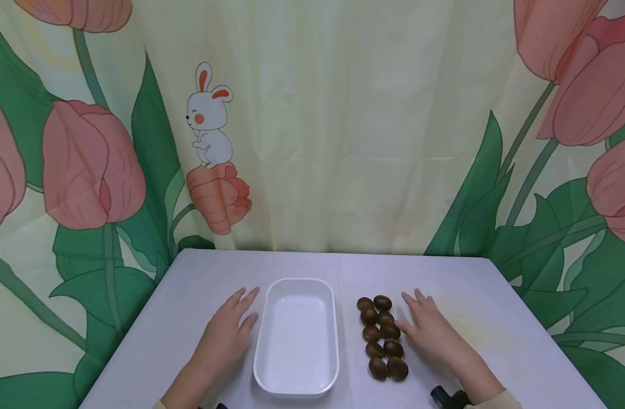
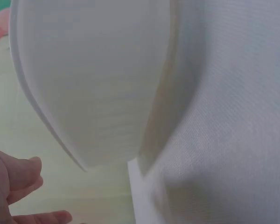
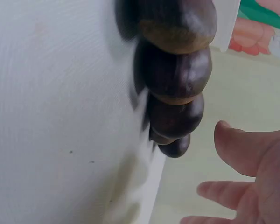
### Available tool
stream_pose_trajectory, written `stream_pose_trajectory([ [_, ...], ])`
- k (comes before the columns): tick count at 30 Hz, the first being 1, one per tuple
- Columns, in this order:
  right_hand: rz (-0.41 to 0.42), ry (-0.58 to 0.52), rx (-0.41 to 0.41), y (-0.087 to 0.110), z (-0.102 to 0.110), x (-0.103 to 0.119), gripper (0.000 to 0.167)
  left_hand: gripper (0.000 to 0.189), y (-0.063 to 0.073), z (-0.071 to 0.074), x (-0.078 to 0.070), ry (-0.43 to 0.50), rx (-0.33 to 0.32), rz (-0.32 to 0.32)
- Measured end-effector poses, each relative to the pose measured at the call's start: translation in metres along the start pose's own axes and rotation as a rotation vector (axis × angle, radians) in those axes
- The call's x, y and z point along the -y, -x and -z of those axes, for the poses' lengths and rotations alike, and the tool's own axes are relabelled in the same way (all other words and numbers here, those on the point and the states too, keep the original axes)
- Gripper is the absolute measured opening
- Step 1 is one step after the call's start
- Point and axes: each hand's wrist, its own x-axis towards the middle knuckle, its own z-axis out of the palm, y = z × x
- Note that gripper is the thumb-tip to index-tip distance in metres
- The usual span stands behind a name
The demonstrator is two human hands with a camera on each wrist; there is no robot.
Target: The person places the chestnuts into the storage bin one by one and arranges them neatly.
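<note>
A white rectangular dish point(image 1: 297, 341) with rounded corners and nothing inside stands mid-table. Just left of it is my left hand point(image 1: 227, 332), fingers spread and holding nothing; the left wrist view shows the dish's outer wall point(image 2: 98, 84) beside the thumb and fingers. To the right of the dish, several glossy brown chestnuts point(image 1: 390, 331) lie in two columns running away from me. My right hand point(image 1: 430, 329) is at their right side, fingers loosely extended, thumb tip close to a chestnut. In the right wrist view the chestnut row point(image 3: 177, 74) appears beyond the thumb, with nothing in the hand.
A white cloth covers the table point(image 1: 419, 272). Behind its far edge hangs a pale curtain point(image 1: 343, 142) printed with tulips and a rabbit. A black wrist device point(image 1: 449, 397) sits near the right sleeve.
</note>
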Motion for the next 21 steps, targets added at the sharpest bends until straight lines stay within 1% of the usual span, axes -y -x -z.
stream_pose_trajectory([
  [2,0.004,-0.024,-0.013,-0.003,0.000,-0.002,0.076,0.055,-0.001,0.001,-0.001,0.053,-0.017,0.019],
  [7,0.009,-0.073,-0.051,-0.009,0.001,-0.003,0.071,0.047,-0.002,0.003,-0.002,0.205,-0.026,0.092],
  [10,-0.007,-0.096,-0.065,-0.013,0.000,-0.004,0.068,0.044,-0.001,0.004,-0.003,0.270,-0.026,0.112],
  [13,-0.037,-0.132,-0.073,-0.015,-0.002,-0.005,0.065,0.042,-0.001,0.004,-0.004,0.314,-0.019,0.137],
  [16,-0.079,-0.190,-0.069,-0.018,-0.002,-0.006,0.063,0.041,-0.002,0.005,-0.005,0.371,0.006,0.196],
  [19,-0.105,-0.232,-0.062,-0.021,-0.001,-0.006,0.061,0.041,-0.003,0.006,-0.006,0.457,0.045,0.274],
  [21,-0.113,-0.253,-0.059,-0.023,-0.001,-0.006,0.058,0.042,-0.003,0.006,-0.006,0.511,0.069,0.314],
])
